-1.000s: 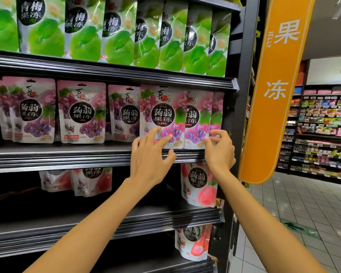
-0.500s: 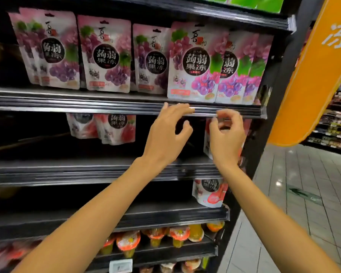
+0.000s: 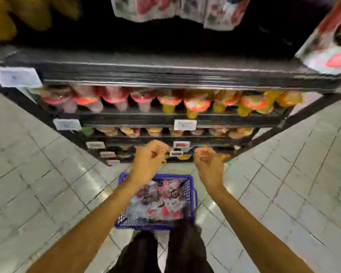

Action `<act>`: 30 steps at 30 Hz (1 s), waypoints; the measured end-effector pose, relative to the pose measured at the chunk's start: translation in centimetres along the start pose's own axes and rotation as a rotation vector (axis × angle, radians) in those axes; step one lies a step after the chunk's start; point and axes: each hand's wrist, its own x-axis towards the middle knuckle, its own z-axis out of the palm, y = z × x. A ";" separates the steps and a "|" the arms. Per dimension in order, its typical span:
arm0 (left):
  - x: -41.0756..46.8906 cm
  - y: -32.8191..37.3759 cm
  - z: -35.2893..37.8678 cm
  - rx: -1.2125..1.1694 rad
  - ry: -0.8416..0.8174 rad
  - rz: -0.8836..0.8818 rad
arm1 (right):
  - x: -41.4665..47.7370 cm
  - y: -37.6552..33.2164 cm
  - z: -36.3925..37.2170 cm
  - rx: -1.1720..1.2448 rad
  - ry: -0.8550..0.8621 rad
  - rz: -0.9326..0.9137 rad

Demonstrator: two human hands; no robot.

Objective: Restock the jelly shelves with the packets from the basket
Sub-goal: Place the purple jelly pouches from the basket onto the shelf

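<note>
Packets (image 3: 158, 201): heaped loose in the basket, pink and purple, overlapping; blur hides how many.
Basket (image 3: 146, 224): blue, on the floor (image 3: 47, 184), just in front of the person's legs (image 3: 185, 245), below both hands.
Left hand (image 3: 148, 160): over the basket's far left corner, fingers loosely curled, holding nothing.
Right hand (image 3: 208, 164): just right of the far rim, fingers loosely curled, also empty.
Risk, grab: the packets look slick and lie across each other, so a hasty pinch may lift two and drop one.
Risk, shelf (image 3: 165, 71): the end packet (image 3: 327, 46) sits at the front edge, and a rising arm could knock it off.
Risk, feet: with the basket this near the legs, a step forward could kick it.
</note>
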 end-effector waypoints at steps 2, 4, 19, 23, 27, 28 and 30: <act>-2.4 -7.7 0.1 0.008 -0.047 -0.116 | -1.4 5.5 3.5 -0.058 -0.030 0.101; -4.5 -14.6 0.6 -0.012 -0.068 -0.243 | -2.6 10.6 6.5 -0.079 -0.107 0.191; -5.0 -47.1 10.1 0.235 0.013 -0.766 | 0.7 43.5 18.5 -0.387 -0.297 0.592; -2.2 -53.5 11.6 0.307 0.095 -0.785 | 3.7 48.9 20.6 -0.641 -0.277 0.487; 0.0 -58.7 12.8 0.416 -0.061 -0.787 | 6.4 52.8 22.4 -0.734 -0.298 0.456; 0.3 -59.8 13.2 0.436 -0.111 -0.796 | 6.8 53.6 22.8 -0.765 -0.313 0.479; 0.8 -62.0 13.9 0.419 -0.149 -0.840 | 7.4 54.8 23.5 -0.867 -0.344 0.498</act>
